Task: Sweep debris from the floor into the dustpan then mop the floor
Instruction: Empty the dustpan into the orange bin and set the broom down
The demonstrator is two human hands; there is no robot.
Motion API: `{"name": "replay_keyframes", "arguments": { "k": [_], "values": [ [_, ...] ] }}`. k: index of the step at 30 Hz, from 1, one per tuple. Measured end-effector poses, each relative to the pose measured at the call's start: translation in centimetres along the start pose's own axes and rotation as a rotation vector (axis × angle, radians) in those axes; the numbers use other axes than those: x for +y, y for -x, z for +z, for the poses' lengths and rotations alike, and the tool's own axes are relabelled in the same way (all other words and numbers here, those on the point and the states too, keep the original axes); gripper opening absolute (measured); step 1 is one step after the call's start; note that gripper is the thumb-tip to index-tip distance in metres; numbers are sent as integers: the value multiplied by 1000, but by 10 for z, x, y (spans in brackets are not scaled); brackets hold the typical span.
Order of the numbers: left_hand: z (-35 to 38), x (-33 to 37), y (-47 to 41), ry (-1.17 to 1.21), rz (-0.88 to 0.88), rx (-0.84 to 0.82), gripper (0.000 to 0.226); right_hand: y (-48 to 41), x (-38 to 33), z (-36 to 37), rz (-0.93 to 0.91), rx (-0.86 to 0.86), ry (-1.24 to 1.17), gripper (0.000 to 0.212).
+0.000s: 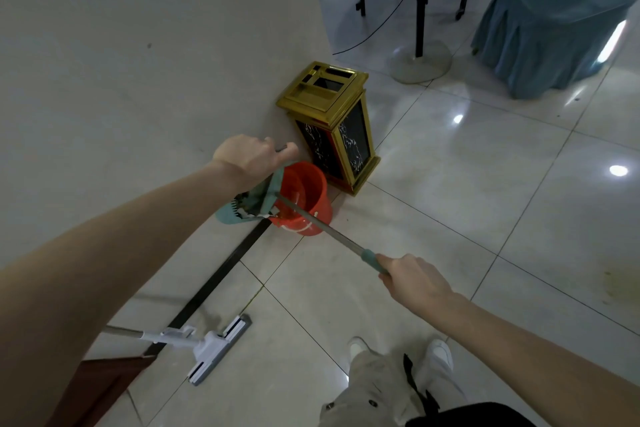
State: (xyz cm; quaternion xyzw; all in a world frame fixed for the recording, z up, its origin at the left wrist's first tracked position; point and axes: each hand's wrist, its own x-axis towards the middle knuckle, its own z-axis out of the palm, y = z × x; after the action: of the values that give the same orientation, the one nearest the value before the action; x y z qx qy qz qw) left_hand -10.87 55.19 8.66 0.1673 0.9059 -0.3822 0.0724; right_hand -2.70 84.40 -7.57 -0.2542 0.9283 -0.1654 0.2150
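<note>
Person is holding a teal dustpan (242, 206) and broom pole (329, 232) at an orange bucket (311, 184).
The left hand (254, 158) is gripping the dustpan's handle beside the wall (138, 80); the right hand (412, 279) is wrapping round the pole's teal sleeve. Sweeping is apparently finishing — mopping is not yet starting, the mop (214, 345) lying untouched on the floor (450, 184) near the feet. No writing is showing anywhere.

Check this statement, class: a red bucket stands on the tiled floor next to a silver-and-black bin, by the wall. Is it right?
Not quite. The bin is gold and black, not silver and black, as the head view shows. The rest holds: the red bucket stands on the tiled floor next to it, by the wall.
</note>
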Motion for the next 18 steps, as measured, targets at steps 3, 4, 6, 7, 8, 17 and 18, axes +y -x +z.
{"name": "replay_keyframes", "arguments": {
  "k": [3,4,6,7,8,17,18],
  "values": [
    [4,4,8,-8,27,-2,55,2,3,0,34,2,20,42],
    [5,6,10,-21,37,0,54,2,4,0,44,4,6,42],
    [7,8,14,-35,40,6,51,2,7,-2,66,23,-72,40],
    [8,8,15,-35,40,8,51,1,9,-5,73,35,-123,40],
    [9,8,15,-36,41,9,51,1,10,-7,75,43,-167,38],
    [15,10,17,-30,47,18,53,0,-14,1,6,1,-277,35],
    [15,9,18,-29,39,20,53,-1,-16,3,5,1,-234,37]
  ]
}}
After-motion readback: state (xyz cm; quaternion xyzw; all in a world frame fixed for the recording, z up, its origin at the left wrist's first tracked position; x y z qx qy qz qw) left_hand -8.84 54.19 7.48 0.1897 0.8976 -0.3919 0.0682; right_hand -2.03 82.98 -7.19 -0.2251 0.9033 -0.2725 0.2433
